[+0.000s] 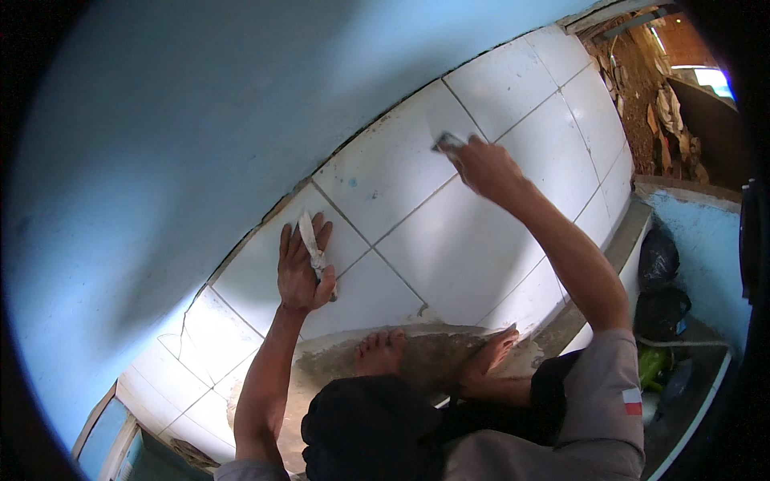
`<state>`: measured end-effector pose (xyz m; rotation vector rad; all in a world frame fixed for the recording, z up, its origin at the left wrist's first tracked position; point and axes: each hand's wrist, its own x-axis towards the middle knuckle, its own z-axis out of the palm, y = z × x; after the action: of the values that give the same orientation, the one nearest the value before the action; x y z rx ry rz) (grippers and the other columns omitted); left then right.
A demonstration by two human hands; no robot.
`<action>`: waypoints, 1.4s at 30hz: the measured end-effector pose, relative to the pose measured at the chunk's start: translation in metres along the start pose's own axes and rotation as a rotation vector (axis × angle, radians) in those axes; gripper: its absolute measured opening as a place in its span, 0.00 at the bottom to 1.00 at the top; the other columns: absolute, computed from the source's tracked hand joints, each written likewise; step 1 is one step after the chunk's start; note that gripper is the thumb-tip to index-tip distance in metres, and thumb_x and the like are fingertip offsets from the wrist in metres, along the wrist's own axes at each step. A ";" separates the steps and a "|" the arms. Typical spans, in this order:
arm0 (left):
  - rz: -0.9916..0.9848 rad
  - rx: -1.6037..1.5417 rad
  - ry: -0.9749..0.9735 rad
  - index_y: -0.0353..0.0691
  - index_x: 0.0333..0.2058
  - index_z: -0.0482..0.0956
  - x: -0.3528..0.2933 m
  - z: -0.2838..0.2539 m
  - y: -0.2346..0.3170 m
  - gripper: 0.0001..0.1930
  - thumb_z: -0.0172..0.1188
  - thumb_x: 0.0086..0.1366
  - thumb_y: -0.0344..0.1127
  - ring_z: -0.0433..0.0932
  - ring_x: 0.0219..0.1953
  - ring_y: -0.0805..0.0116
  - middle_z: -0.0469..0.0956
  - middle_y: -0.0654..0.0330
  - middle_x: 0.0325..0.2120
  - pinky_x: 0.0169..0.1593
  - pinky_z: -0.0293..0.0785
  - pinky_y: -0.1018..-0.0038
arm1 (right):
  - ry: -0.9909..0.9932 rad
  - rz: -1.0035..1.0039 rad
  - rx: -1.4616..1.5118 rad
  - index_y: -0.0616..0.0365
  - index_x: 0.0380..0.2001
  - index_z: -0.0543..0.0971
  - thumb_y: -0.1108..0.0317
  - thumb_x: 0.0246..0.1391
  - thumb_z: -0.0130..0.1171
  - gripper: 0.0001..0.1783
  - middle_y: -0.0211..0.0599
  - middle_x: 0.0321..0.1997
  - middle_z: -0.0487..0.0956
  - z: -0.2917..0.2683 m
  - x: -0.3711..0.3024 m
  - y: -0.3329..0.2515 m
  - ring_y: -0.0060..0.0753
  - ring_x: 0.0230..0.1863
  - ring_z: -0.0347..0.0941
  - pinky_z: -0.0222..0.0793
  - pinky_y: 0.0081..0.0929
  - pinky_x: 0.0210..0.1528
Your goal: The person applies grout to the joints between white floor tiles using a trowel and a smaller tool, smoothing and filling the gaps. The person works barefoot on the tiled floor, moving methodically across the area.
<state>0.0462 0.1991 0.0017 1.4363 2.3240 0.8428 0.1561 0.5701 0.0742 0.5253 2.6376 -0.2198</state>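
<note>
My left hand (298, 276) leans on the white tiles (345, 280) with its fingers spread. A narrow tool with a pointed, pale-smeared blade (310, 232) lies across it, held in at the thumb; its handle end is partly hidden. Farther off to the right, my right hand (485, 166) is closed round a small dark grey thing (447, 143) against a tile near the wall. Motion blurs that thing, so its kind is unclear. Small bluish spots (353, 183) mark the tile between my hands.
A light blue wall (200, 120) borders the tiles along a dark, uneven gap. My bare feet (381, 353) rest on a rough grey patch. Black plastic bags (662, 309) lie at the right beside a raised edge (630, 232). Earth and debris (650, 104) show through an opening at the far right.
</note>
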 end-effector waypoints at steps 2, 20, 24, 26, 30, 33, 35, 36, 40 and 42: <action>-0.003 0.020 -0.002 0.36 0.68 0.70 0.000 -0.002 0.000 0.34 0.43 0.67 0.48 0.60 0.74 0.45 0.67 0.50 0.69 0.76 0.44 0.44 | 0.006 0.011 0.006 0.46 0.58 0.80 0.68 0.68 0.51 0.18 0.55 0.42 0.82 0.010 -0.006 -0.008 0.54 0.37 0.84 0.84 0.45 0.39; 0.005 0.031 0.004 0.37 0.67 0.70 -0.001 0.005 -0.006 0.34 0.44 0.68 0.50 0.60 0.73 0.46 0.67 0.49 0.69 0.76 0.45 0.43 | 0.132 0.000 0.098 0.45 0.61 0.77 0.70 0.65 0.50 0.22 0.55 0.44 0.79 0.009 0.051 -0.048 0.55 0.35 0.83 0.82 0.46 0.39; -0.018 -0.004 0.030 0.37 0.66 0.71 -0.002 0.001 -0.003 0.33 0.46 0.66 0.49 0.60 0.73 0.44 0.67 0.49 0.69 0.76 0.45 0.42 | -0.012 0.040 0.032 0.46 0.59 0.77 0.68 0.66 0.49 0.20 0.54 0.43 0.79 0.020 -0.012 -0.050 0.57 0.35 0.82 0.82 0.47 0.40; -0.020 -0.001 0.036 0.37 0.66 0.71 -0.003 0.001 -0.001 0.34 0.46 0.65 0.48 0.60 0.73 0.43 0.67 0.48 0.69 0.76 0.45 0.42 | 0.017 0.040 0.028 0.46 0.59 0.77 0.67 0.67 0.48 0.19 0.54 0.42 0.79 0.022 -0.016 -0.053 0.57 0.35 0.82 0.82 0.47 0.41; 0.010 -0.004 0.050 0.37 0.66 0.71 0.004 -0.001 0.000 0.33 0.47 0.65 0.47 0.60 0.73 0.42 0.67 0.48 0.69 0.75 0.46 0.41 | 0.274 0.028 0.136 0.45 0.57 0.78 0.66 0.68 0.48 0.18 0.54 0.40 0.80 0.012 0.045 -0.052 0.55 0.36 0.83 0.82 0.47 0.40; -0.008 0.019 0.030 0.37 0.67 0.70 -0.003 0.001 -0.001 0.34 0.49 0.64 0.46 0.60 0.73 0.41 0.67 0.47 0.69 0.75 0.48 0.40 | 0.217 0.051 0.140 0.47 0.57 0.78 0.65 0.68 0.48 0.18 0.54 0.40 0.80 0.012 0.045 -0.059 0.55 0.37 0.83 0.83 0.47 0.41; -0.007 0.036 0.028 0.37 0.67 0.70 -0.001 0.000 -0.002 0.34 0.49 0.64 0.46 0.61 0.72 0.41 0.67 0.46 0.68 0.74 0.48 0.40 | 0.121 0.078 0.102 0.49 0.57 0.78 0.66 0.68 0.48 0.18 0.55 0.41 0.80 0.015 0.016 -0.065 0.55 0.38 0.83 0.83 0.47 0.42; -0.002 0.037 0.030 0.37 0.67 0.70 0.000 0.000 -0.001 0.34 0.49 0.63 0.46 0.61 0.72 0.41 0.67 0.46 0.68 0.74 0.48 0.40 | 0.071 0.094 0.084 0.50 0.57 0.78 0.66 0.68 0.48 0.18 0.55 0.41 0.80 0.015 0.008 -0.066 0.56 0.39 0.84 0.83 0.48 0.43; 0.027 -0.001 0.043 0.37 0.67 0.69 0.004 0.000 -0.001 0.34 0.50 0.64 0.46 0.61 0.72 0.41 0.66 0.46 0.69 0.74 0.48 0.39 | 0.168 0.068 0.142 0.53 0.54 0.79 0.69 0.67 0.47 0.17 0.58 0.43 0.80 -0.003 0.062 -0.057 0.58 0.43 0.83 0.83 0.48 0.46; 0.023 -0.019 0.033 0.36 0.67 0.69 -0.001 0.000 -0.002 0.34 0.49 0.64 0.47 0.61 0.72 0.41 0.66 0.46 0.69 0.74 0.48 0.39 | 0.135 0.121 0.173 0.55 0.50 0.80 0.68 0.66 0.48 0.14 0.58 0.42 0.80 0.000 0.064 -0.062 0.58 0.42 0.83 0.82 0.49 0.45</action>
<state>0.0453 0.1980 0.0006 1.4545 2.3210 0.8992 0.0780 0.5339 0.0492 0.7799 2.7196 -0.3901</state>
